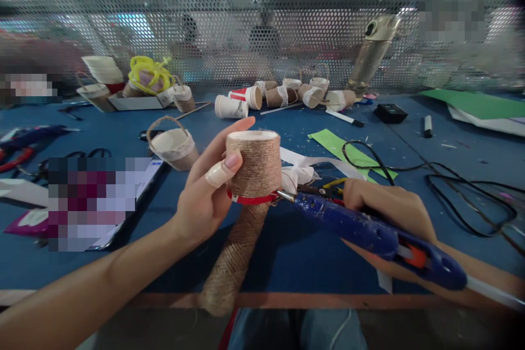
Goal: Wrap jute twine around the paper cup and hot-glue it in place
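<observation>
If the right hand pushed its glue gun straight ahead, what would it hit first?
Most likely the twine-wrapped cup, at its red band; the nozzle looks near or touching, though depth is unclear.

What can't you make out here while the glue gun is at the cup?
Head view: floor inside the cup, hidden by its near wall.
Head view: some fingertips of the left hand, behind the cup.
Head view: fingertips of the right hand, behind the glue gun.
Head view: screen of the phone, blurred by pixelation.
</observation>
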`<state>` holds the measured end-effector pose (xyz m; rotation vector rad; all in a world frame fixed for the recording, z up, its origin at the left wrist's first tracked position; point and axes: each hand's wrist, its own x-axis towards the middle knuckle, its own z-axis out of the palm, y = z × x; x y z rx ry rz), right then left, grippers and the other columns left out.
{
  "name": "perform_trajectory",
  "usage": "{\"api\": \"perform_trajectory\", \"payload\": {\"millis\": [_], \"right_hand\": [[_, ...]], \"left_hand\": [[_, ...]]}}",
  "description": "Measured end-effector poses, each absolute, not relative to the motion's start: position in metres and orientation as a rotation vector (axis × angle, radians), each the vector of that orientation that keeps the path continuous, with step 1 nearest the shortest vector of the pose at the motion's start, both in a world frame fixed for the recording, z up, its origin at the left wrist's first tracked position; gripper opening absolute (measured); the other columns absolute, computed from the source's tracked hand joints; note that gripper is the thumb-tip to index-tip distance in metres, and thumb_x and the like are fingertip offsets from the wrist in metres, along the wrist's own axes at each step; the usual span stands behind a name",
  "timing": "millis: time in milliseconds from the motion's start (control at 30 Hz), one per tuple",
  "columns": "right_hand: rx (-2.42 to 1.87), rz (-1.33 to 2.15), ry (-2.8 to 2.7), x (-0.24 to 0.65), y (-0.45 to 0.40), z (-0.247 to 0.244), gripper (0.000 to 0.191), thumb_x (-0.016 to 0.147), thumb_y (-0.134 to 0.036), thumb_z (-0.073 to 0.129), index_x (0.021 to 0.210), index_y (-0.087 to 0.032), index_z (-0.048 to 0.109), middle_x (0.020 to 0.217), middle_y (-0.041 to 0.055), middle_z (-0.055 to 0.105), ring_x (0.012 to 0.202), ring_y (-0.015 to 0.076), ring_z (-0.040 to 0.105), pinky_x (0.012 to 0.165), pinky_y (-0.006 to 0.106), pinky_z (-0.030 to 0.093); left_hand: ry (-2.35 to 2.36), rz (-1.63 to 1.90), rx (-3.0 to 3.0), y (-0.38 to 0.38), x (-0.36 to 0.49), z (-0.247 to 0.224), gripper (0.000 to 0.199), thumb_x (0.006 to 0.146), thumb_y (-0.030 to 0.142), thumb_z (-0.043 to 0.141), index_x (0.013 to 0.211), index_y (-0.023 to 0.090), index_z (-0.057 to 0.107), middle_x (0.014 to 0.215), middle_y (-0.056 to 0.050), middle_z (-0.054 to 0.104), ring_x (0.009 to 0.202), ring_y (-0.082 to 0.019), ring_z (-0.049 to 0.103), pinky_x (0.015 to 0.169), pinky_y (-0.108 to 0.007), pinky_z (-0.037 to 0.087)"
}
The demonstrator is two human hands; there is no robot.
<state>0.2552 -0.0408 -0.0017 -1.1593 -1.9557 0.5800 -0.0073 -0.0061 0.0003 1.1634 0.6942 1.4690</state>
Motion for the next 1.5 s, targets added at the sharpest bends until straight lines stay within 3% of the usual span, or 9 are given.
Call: {"api": "perform_trajectory", "payload": {"millis": [167,367,433,600,933,1100,1333,1500], "right_hand": [[-1.108,0.4,-2.05,0.257,-0.04,-0.005,0.023,0.083,-0.024,0.069,0.073,-0.027,0.048,0.065,-0.0042,0.05,0.054,0.0134,0.042,0.053,0.029,0.036],[-1.017,0.275,-2.053,0.257,-0.032,-0.02,0.025,0.082,-0.017,0.064,0.075,-0.027,0.042,0.064,-0.005,0.052,0.052,0.0122,0.044,0.047,0.028,0.031],[-0.864,0.196,-2.088,0.259,-0.028,-0.023,0.024,0.079,-0.016,0.063,0.076,-0.027,0.042,0.06,-0.0075,0.047,0.047,0.0105,0.036,0.044,0.027,0.026],[-0.92,0.244,-2.189,0.264,-0.028,-0.018,0.027,0.079,-0.016,0.066,0.082,-0.026,0.041,0.068,-0.0077,0.047,0.057,0.0101,0.037,0.053,0.024,0.033],[-0.957,0.275,-2.167,0.262,-0.032,-0.018,0.024,0.083,-0.017,0.065,0.081,-0.026,0.042,0.068,-0.0064,0.046,0.056,0.011,0.036,0.053,0.026,0.031],[-0.961,0.283,-2.16,0.261,-0.034,-0.02,0.024,0.085,-0.019,0.063,0.08,-0.026,0.041,0.068,-0.0055,0.045,0.056,0.0123,0.037,0.053,0.027,0.031],[-0.951,0.273,-2.193,0.262,-0.029,-0.014,0.028,0.081,-0.012,0.065,0.08,-0.025,0.041,0.066,-0.0084,0.044,0.054,0.0096,0.033,0.054,0.024,0.033],[-0.873,0.298,-2.197,0.263,-0.026,-0.016,0.03,0.078,-0.008,0.066,0.081,-0.025,0.041,0.067,-0.0087,0.046,0.055,0.0086,0.038,0.054,0.023,0.032]], "left_hand": [[0.673,1.498,1.212,-0.002,-0.009,-0.003,0.046,0.09,0.039,0.074,0.134,0.026,0.074,0.125,-0.008,0.081,0.109,-0.03,0.074,0.09,-0.043,0.059],[0.672,1.478,1.226,-0.004,-0.009,-0.004,0.045,0.09,0.036,0.076,0.134,0.025,0.074,0.127,-0.008,0.08,0.113,-0.03,0.073,0.091,-0.041,0.059],[0.67,1.481,1.211,-0.005,-0.008,-0.003,0.047,0.091,0.036,0.074,0.135,0.023,0.073,0.128,-0.01,0.08,0.115,-0.032,0.073,0.091,-0.043,0.059],[0.629,1.433,1.123,-0.005,-0.008,-0.001,0.046,0.091,0.038,0.072,0.134,0.022,0.073,0.13,-0.012,0.079,0.111,-0.033,0.073,0.088,-0.046,0.06],[0.718,1.425,1.06,-0.008,-0.005,0.002,0.052,0.083,0.043,0.084,0.131,0.025,0.074,0.118,-0.006,0.08,0.107,-0.026,0.072,0.085,-0.033,0.058],[0.723,1.427,1.056,-0.008,-0.004,0.001,0.049,0.085,0.042,0.082,0.13,0.024,0.075,0.122,-0.006,0.078,0.116,-0.029,0.069,0.091,-0.036,0.057],[0.676,1.402,1.019,-0.006,-0.008,0.0,0.045,0.089,0.043,0.076,0.127,0.02,0.076,0.125,-0.008,0.078,0.101,-0.028,0.073,0.081,-0.041,0.061],[0.69,1.395,0.995,-0.006,-0.007,0.001,0.042,0.088,0.044,0.077,0.123,0.021,0.078,0.124,-0.007,0.079,0.101,-0.028,0.073,0.081,-0.04,0.062]]}}
